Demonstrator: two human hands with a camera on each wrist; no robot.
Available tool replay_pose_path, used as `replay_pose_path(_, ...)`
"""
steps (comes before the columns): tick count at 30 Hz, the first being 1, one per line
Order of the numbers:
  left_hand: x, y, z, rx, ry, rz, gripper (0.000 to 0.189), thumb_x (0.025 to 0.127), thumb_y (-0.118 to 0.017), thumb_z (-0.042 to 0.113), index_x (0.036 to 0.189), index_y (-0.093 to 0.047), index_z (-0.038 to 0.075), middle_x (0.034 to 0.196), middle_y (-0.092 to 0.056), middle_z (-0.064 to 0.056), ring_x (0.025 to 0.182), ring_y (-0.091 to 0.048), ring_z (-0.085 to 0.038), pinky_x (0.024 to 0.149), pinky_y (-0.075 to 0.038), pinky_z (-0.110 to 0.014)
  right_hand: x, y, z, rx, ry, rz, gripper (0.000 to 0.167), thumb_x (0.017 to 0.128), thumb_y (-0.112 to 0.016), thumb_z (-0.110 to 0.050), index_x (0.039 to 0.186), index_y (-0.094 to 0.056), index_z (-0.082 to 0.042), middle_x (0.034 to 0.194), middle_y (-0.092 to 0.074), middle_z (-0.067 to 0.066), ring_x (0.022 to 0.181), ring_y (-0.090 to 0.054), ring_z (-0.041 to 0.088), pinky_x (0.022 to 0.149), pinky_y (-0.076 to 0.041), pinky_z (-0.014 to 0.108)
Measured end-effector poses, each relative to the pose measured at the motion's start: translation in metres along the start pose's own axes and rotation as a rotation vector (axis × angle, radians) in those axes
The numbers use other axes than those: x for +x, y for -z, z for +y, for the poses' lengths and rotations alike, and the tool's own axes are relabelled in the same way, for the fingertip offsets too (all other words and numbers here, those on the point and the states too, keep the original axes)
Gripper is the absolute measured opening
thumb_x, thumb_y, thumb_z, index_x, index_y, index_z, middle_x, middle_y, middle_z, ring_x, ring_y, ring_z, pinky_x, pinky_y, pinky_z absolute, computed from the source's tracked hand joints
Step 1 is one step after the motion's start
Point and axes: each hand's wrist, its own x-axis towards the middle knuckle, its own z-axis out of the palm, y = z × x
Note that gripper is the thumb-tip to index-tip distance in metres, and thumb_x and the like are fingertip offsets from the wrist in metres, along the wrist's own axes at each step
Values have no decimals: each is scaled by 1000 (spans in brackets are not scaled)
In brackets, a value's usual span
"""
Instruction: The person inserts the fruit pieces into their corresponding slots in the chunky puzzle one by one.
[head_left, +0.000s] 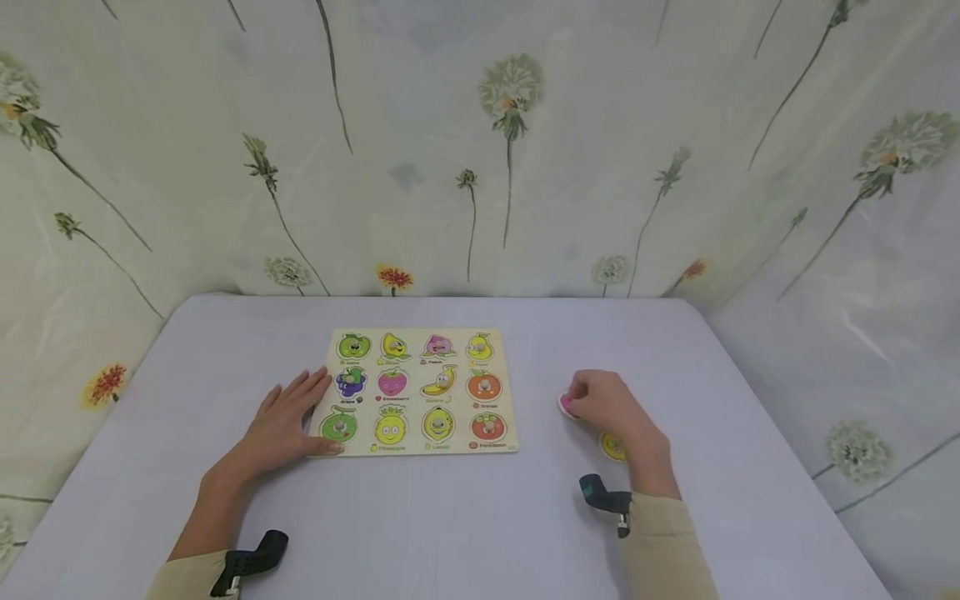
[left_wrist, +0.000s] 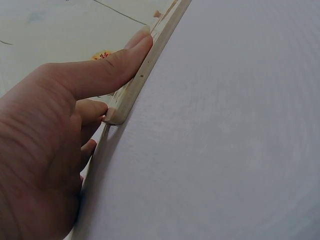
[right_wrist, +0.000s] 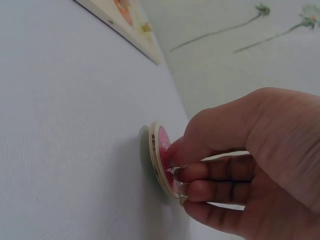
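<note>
A wooden fruit puzzle board (head_left: 408, 448) lies on the table, with pictured fruits in three rows. My left hand (head_left: 273, 433) rests at its left side with fingers spread, the thumb (left_wrist: 117, 70) lying along the near-left corner. To the right of the board, my right hand (head_left: 606, 404) pinches a round-edged pink wooden puzzle piece (right_wrist: 163, 140) between thumb and fingertips. The piece stands tilted close over the table in the right wrist view, and the fingers cover part of its picture. A yellow puzzle piece (head_left: 612, 447) lies beside the right wrist, partly hidden by it.
A white cloth covers the table (head_left: 420, 533). Behind it hangs a pale curtain (head_left: 420, 167) printed with dandelions, which also runs down both sides. Black camera mounts sit on both wrists, over beige sleeves (head_left: 663, 542).
</note>
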Motion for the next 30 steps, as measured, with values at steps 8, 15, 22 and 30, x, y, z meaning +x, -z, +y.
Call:
replay_pose_path(8, 0, -1, -3, 1, -6, 0, 113, 70, -81, 54, 158, -25, 8, 167, -21, -11, 154, -13, -38, 121, -4, -65, 1, -4, -7, 8, 0, 4, 12, 90, -69, -20, 88, -67, -8, 84, -66, 6, 77, -56, 20, 65, -49, 29)
replay_pose_path(15, 2, -3, -4, 1, -5, 6, 113, 70, -80, 54, 158, -26, 8, 167, -21, -11, 154, -14, -38, 121, -4, -65, 3, -6, -14, 15, 41, 9, 10, 89, -69, -18, 84, -67, -9, 82, -66, 6, 76, -56, 20, 64, -47, 28)
replay_pose_path(22, 2, -3, -4, 6, -9, 8, 112, 70, -79, 55, 157, -27, 8, 166, -22, -12, 154, -14, -39, 121, -5, -66, 5, -9, -20, 27, 50, -8, 10, 88, -69, -18, 84, -67, -9, 81, -65, 5, 76, -56, 19, 64, -46, 28)
replay_pose_path(30, 0, -2, -1, 4, -10, 18, 112, 70, -79, 57, 157, -28, 7, 166, -23, -11, 154, -15, -39, 121, -5, -65, 9, -15, -29, 33, 68, -14, 10, 87, -69, -19, 82, -66, -11, 80, -63, 4, 76, -55, 19, 63, -46, 28)
